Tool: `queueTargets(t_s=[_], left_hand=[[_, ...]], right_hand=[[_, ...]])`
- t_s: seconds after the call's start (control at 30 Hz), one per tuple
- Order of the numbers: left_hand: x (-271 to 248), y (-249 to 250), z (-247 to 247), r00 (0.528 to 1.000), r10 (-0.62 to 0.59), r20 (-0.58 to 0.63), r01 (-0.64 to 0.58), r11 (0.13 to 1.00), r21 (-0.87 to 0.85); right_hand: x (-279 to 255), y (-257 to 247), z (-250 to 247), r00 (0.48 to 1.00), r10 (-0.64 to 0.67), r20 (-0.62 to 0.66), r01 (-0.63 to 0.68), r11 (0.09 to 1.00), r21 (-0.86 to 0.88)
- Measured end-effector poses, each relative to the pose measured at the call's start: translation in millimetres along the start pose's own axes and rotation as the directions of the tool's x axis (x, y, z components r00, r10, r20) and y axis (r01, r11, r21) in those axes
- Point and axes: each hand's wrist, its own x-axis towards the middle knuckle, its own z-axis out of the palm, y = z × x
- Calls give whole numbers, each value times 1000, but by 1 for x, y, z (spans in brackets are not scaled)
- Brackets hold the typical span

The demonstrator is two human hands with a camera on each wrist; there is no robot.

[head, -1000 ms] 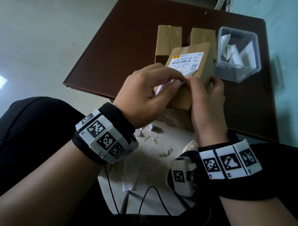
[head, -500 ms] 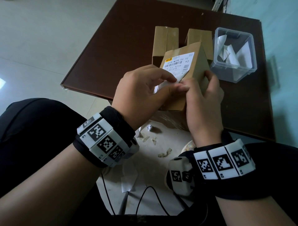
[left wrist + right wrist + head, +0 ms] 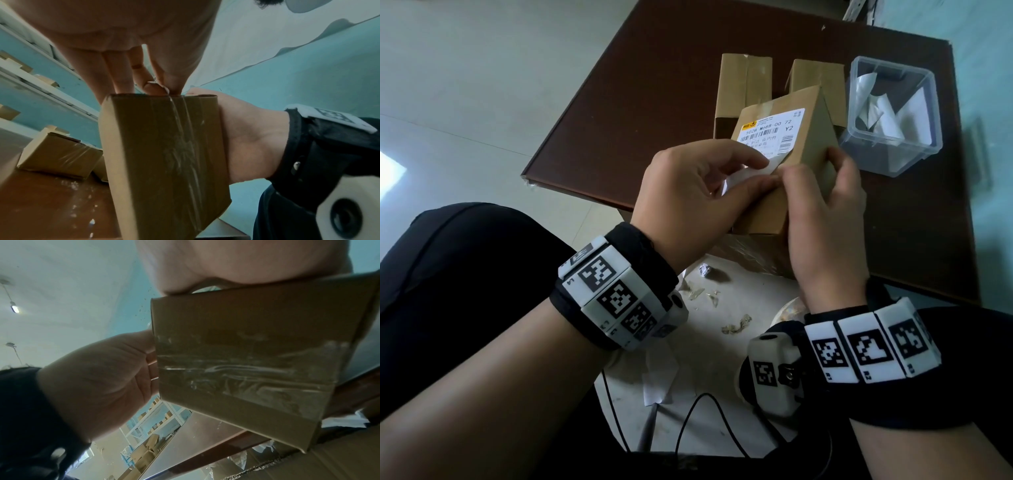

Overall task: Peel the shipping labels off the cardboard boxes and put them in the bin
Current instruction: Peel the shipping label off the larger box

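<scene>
Cardboard box point(image 3: 784, 178) at frame centre is gripped upright by the right hand point(image 3: 825, 219), so its half-lifted shipping label point(image 3: 770, 137) can be pinched by the left hand point(image 3: 688, 195), with the clear bin point(image 3: 893, 116) waiting at upper right.

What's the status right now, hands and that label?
Left hand pinches the label's lifted corner. Right hand grips the box, held up. Label mostly still stuck. Bin open, nothing blocking.

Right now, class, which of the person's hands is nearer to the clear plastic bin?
Right. The right hand grips the box's side facing the bin, a short gap from it. The left hand pinches the label on the box's far side from the bin.
</scene>
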Motion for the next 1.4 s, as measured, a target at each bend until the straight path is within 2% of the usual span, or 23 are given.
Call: queueTargets(t_s=[0.17, 0.3, 0.4, 0.9, 1.1, 1.4], left_hand=[[5, -4, -2, 998, -65, 17, 66, 996, -58], [8, -4, -8, 988, -122, 94, 118, 992, 39], [7, -3, -10, 984, -150, 94, 147, 988, 40], [8, -4, -8, 988, -69, 137, 63, 997, 52], [8, -3, -8, 991, -51, 123, 37, 993, 115], [8, -1, -10, 992, -26, 120, 12, 993, 121]], right_hand=[[2, 2, 2, 1000, 4, 2, -4, 999, 50], [2, 2, 2, 1000, -25, 9, 24, 999, 46], [2, 3, 2, 999, -32, 6, 32, 998, 54], [3, 3, 2, 999, -37, 29, 34, 994, 106], [2, 2, 3, 999, -33, 19, 31, 997, 73], [-1, 0, 3, 1000, -11, 10, 11, 1000, 29]])
